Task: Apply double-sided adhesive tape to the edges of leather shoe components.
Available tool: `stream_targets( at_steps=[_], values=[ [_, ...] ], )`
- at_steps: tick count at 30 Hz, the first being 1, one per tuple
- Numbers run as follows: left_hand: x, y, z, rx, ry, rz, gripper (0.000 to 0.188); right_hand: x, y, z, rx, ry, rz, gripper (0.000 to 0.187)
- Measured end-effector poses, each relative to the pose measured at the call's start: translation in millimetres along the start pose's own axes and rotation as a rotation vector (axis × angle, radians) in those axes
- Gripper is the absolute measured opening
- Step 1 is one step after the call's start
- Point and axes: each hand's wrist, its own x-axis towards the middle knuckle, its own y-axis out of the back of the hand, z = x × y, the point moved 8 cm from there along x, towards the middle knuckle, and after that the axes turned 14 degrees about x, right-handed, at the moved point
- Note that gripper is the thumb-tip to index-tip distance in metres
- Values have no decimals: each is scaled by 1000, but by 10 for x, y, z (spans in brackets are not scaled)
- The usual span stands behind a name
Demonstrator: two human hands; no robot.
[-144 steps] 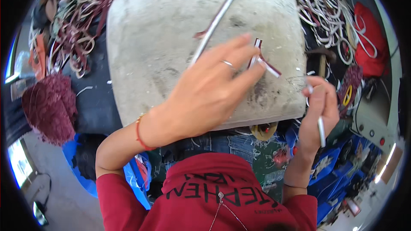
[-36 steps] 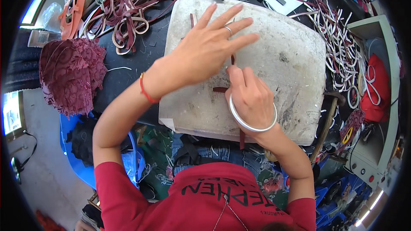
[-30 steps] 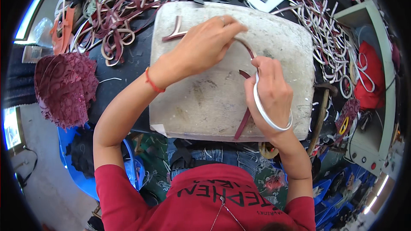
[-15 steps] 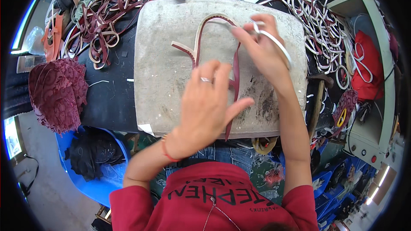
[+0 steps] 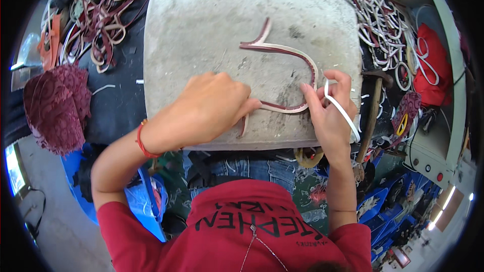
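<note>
A maroon and cream strap [image 5: 285, 49] lies curved on the worn pale board [image 5: 191, 30], its forked end to the far side and its bend to the right. My left hand [image 5: 206, 103] is closed on the near part of this strap, thumb and fingers pinching it; a short tail hangs below them. My right hand [image 5: 333, 108] holds a thin white strip [image 5: 344, 114] between its fingers. The right thumb rests at the strap's bend, where the fingertips come close to it. The left fingers hide part of the strap.
Maroon and cream straps [image 5: 108, 17] are heaped at far left, white strips [image 5: 375, 30] at far right. A hammer [image 5: 373, 111] lies right of the board, near yellow-handled scissors [image 5: 402, 124]. Maroon lace pieces [image 5: 58, 106] sit at left above a blue bin [image 5: 80, 194].
The strap has been turned, so its bend now points right instead of away. My left hand has closed on its near part; my right hand has come down nearer with the white strip.
</note>
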Motion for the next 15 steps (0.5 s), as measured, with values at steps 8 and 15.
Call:
stream_targets(
  at_steps=[8,15],
  values=[
    [42,99,-7,308,-54,6,37,-229,-410,-455,510,183,-152,20],
    [-413,80,-989,-396,308,-397,27,-123,-749,-261,383,-68,-222,18]
  ],
)
